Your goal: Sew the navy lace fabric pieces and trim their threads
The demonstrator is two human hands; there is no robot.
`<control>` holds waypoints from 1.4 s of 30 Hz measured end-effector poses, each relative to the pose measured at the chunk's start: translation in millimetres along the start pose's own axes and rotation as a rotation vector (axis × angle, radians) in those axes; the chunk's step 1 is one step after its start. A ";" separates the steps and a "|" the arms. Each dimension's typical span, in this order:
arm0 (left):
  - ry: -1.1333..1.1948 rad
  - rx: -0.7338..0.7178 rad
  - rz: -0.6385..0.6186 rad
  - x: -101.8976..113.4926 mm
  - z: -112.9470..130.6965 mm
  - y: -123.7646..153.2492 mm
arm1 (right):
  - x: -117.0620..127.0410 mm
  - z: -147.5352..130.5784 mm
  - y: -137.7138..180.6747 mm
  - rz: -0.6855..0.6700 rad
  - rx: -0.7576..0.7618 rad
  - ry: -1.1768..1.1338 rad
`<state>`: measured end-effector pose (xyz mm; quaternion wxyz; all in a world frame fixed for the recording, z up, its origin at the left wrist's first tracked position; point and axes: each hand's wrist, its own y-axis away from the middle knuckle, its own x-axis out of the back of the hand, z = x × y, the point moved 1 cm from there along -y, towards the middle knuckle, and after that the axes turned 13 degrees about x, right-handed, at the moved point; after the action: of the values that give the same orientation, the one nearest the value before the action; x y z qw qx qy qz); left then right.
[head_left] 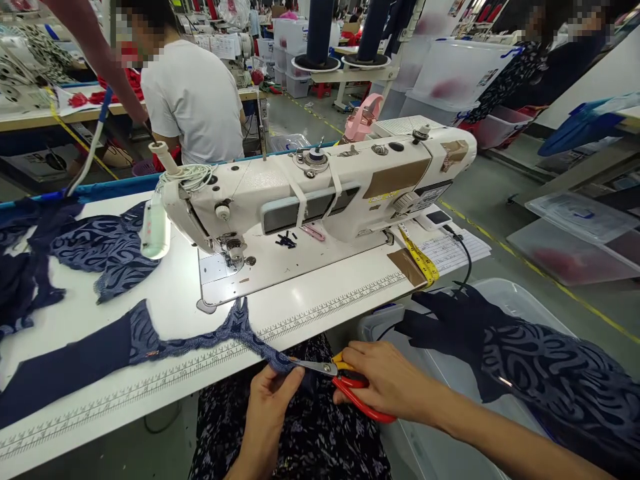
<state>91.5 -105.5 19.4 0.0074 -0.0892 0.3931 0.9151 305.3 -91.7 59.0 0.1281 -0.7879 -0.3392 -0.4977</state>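
Observation:
My left hand point(273, 407) pinches the end of a navy lace garment piece point(200, 341) at the table's front edge, thumb and fingers closed on it. From there the narrow lace strip runs left across the table, joining a plain dark-blue panel point(80, 370). My right hand point(380, 373) grips scissors point(355, 393) with red and yellow handles. Their blades point left and meet the fabric just beside my left thumb. Behind the strip stands a white sewing machine point(310, 180), its needle area left of centre.
More navy patterned pieces point(105, 247) lie on the table's left. A clear plastic bin point(500, 293) at right holds dark lace fabric point(555, 373). A yellow tape measure point(419, 257) hangs by the machine's right end. A person in a white shirt point(193, 97) sits beyond.

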 end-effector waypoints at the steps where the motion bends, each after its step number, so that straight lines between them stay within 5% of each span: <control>1: -0.006 0.004 0.008 -0.5 0.4 0.2 | -0.5 -0.8 -0.3 0.002 -0.015 -0.009; 8: 0.008 -0.016 -0.012 -4.1 -0.5 1.1 | -10.6 -2.2 -2.7 0.034 -0.023 -0.056; 17: 0.274 0.181 -0.027 2.7 5.6 3.8 | -27.5 -5.3 1.5 0.144 -0.058 -0.016; 42: 0.176 0.163 -0.039 -0.2 4.3 5.3 | -45.4 -13.9 -3.8 0.138 -0.104 -0.138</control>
<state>90.6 -106.0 26.1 -0.0020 -0.1761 0.4635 0.8684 280.6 -114.9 25.5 0.0971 -0.8475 -0.2658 -0.4491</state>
